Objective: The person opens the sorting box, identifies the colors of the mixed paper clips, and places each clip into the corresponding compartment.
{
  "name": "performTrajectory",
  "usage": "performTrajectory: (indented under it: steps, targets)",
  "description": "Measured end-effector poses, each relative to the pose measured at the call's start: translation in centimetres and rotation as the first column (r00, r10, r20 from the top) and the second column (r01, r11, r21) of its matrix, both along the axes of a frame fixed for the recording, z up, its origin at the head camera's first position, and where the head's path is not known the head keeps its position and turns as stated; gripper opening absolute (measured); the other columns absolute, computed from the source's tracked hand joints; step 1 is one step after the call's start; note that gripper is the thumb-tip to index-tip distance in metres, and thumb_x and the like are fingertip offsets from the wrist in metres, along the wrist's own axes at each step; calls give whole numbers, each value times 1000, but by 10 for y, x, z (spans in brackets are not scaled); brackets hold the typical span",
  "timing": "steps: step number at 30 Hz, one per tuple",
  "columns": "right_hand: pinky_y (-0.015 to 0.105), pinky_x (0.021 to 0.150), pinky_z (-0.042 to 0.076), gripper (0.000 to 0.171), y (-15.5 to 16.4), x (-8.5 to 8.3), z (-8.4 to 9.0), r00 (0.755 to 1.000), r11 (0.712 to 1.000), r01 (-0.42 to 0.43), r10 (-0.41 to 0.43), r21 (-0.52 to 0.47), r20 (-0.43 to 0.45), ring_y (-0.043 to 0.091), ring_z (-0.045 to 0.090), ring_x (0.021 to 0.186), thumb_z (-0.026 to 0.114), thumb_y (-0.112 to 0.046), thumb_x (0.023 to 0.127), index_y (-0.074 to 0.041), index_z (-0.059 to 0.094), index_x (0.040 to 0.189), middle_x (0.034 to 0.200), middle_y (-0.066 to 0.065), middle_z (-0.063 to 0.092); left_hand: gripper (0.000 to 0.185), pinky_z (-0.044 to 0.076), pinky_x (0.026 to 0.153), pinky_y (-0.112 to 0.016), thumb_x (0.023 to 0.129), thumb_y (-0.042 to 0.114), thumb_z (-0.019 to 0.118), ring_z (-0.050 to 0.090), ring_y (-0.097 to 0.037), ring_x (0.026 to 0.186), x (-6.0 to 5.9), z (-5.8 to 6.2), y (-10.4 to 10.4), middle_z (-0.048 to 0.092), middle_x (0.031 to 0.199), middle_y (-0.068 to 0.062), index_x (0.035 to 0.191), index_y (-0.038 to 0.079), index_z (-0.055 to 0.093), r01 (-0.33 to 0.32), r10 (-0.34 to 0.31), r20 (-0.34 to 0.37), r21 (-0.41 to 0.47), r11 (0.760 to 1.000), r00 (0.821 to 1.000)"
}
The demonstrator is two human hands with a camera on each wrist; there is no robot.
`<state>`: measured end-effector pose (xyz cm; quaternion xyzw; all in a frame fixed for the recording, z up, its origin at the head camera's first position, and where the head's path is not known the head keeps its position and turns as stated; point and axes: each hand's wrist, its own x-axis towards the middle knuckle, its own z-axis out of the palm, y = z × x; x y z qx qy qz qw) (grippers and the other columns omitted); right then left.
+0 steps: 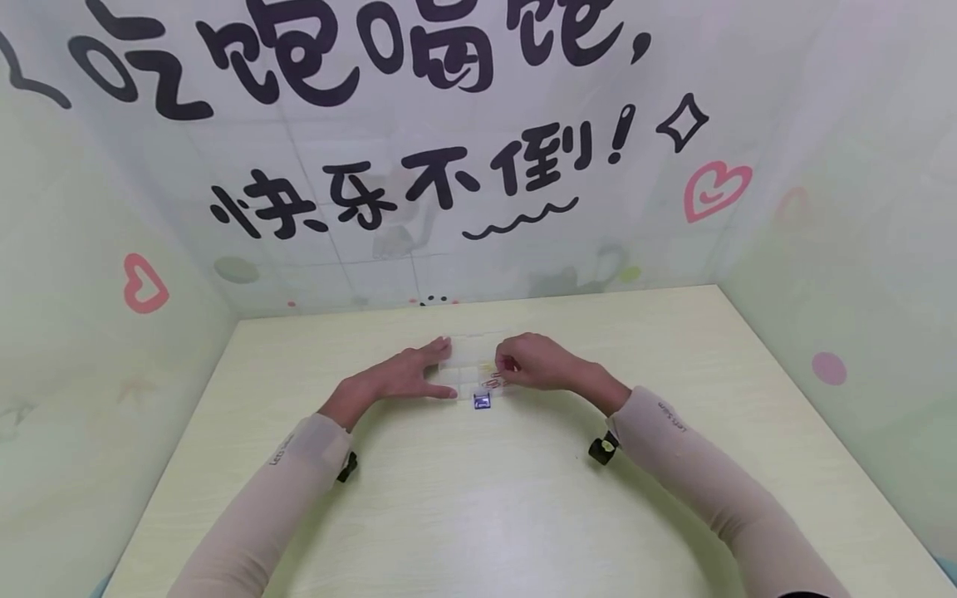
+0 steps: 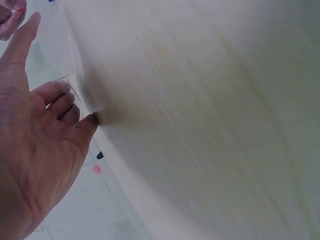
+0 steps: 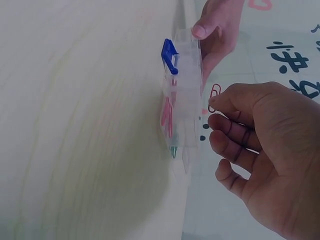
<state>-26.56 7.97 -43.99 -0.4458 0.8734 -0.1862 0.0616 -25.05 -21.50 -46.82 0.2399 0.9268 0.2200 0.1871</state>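
Note:
A clear plastic compartment box with a blue latch lies near the back of the table. My right hand is over the box's right end, and in the right wrist view its thumb and index finger pinch a red paper clip. Inside that end, red paper clips, a green paper clip and some yellow pieces show through. My left hand spans the box's left end with fingers spread, the thumb at its near corner and the other fingers toward the far side.
Behind the box, a wall printed with large black characters meets the table's back edge. Side walls stand left and right. The pale wooden tabletop extends in front of the box between the forearms. A black wrist device hangs under the right sleeve.

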Motion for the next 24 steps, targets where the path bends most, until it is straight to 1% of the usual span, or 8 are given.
performTrajectory:
  steps: [4,9,16,19,22,24]
  targets:
    - [22,68,46,10,-5,-1,-5,1000,1000,11,-11,13,2,7,51,71,71,-10,99,-14,70,89,78,-7,62,110,19,130,-53,91,66,73,12,-31,164,0,0,0,12,178,-10,168,7,23,9,-9,-5,2,1000,1000]
    - [23,69,47,7,-10,0,-9,1000,1000,19,-19,0,9,8,52,71,73,-12,99,-13,72,92,78,-7,63,110,18,130,-54,91,66,74,12,-31,164,0,1,0,11,178,-10,168,7,22,7,-7,-3,12,1000,1000]
    - [24,70,49,8,-12,1,-11,1000,1000,28,-28,5,7,7,53,72,73,-14,100,-14,73,92,80,-6,65,111,19,130,-53,90,66,74,11,-31,164,-1,-1,0,10,178,-10,168,7,21,9,-9,-4,24,1000,1000]
    - [24,71,50,5,-9,2,-11,999,999,40,-40,7,10,9,54,74,73,-14,100,-13,74,95,83,-5,67,112,19,130,-53,90,66,74,11,-31,164,-1,-1,-1,9,178,-10,169,7,20,8,-7,-1,34,999,1000]
    - [25,73,51,4,-4,2,-10,998,998,59,-59,3,-8,10,57,78,72,-12,100,-12,76,99,89,-4,69,112,18,131,-53,91,65,74,10,-31,164,-1,-2,-1,8,178,-10,169,7,18,12,-11,-8,40,999,1000]
    - [27,75,53,7,1,2,-9,997,997,70,-71,-8,-28,11,59,81,71,-11,100,-10,77,103,94,-2,70,113,18,131,-52,91,65,74,10,-30,164,-1,-3,-2,7,179,-9,169,7,16,11,-11,-16,43,999,1000]
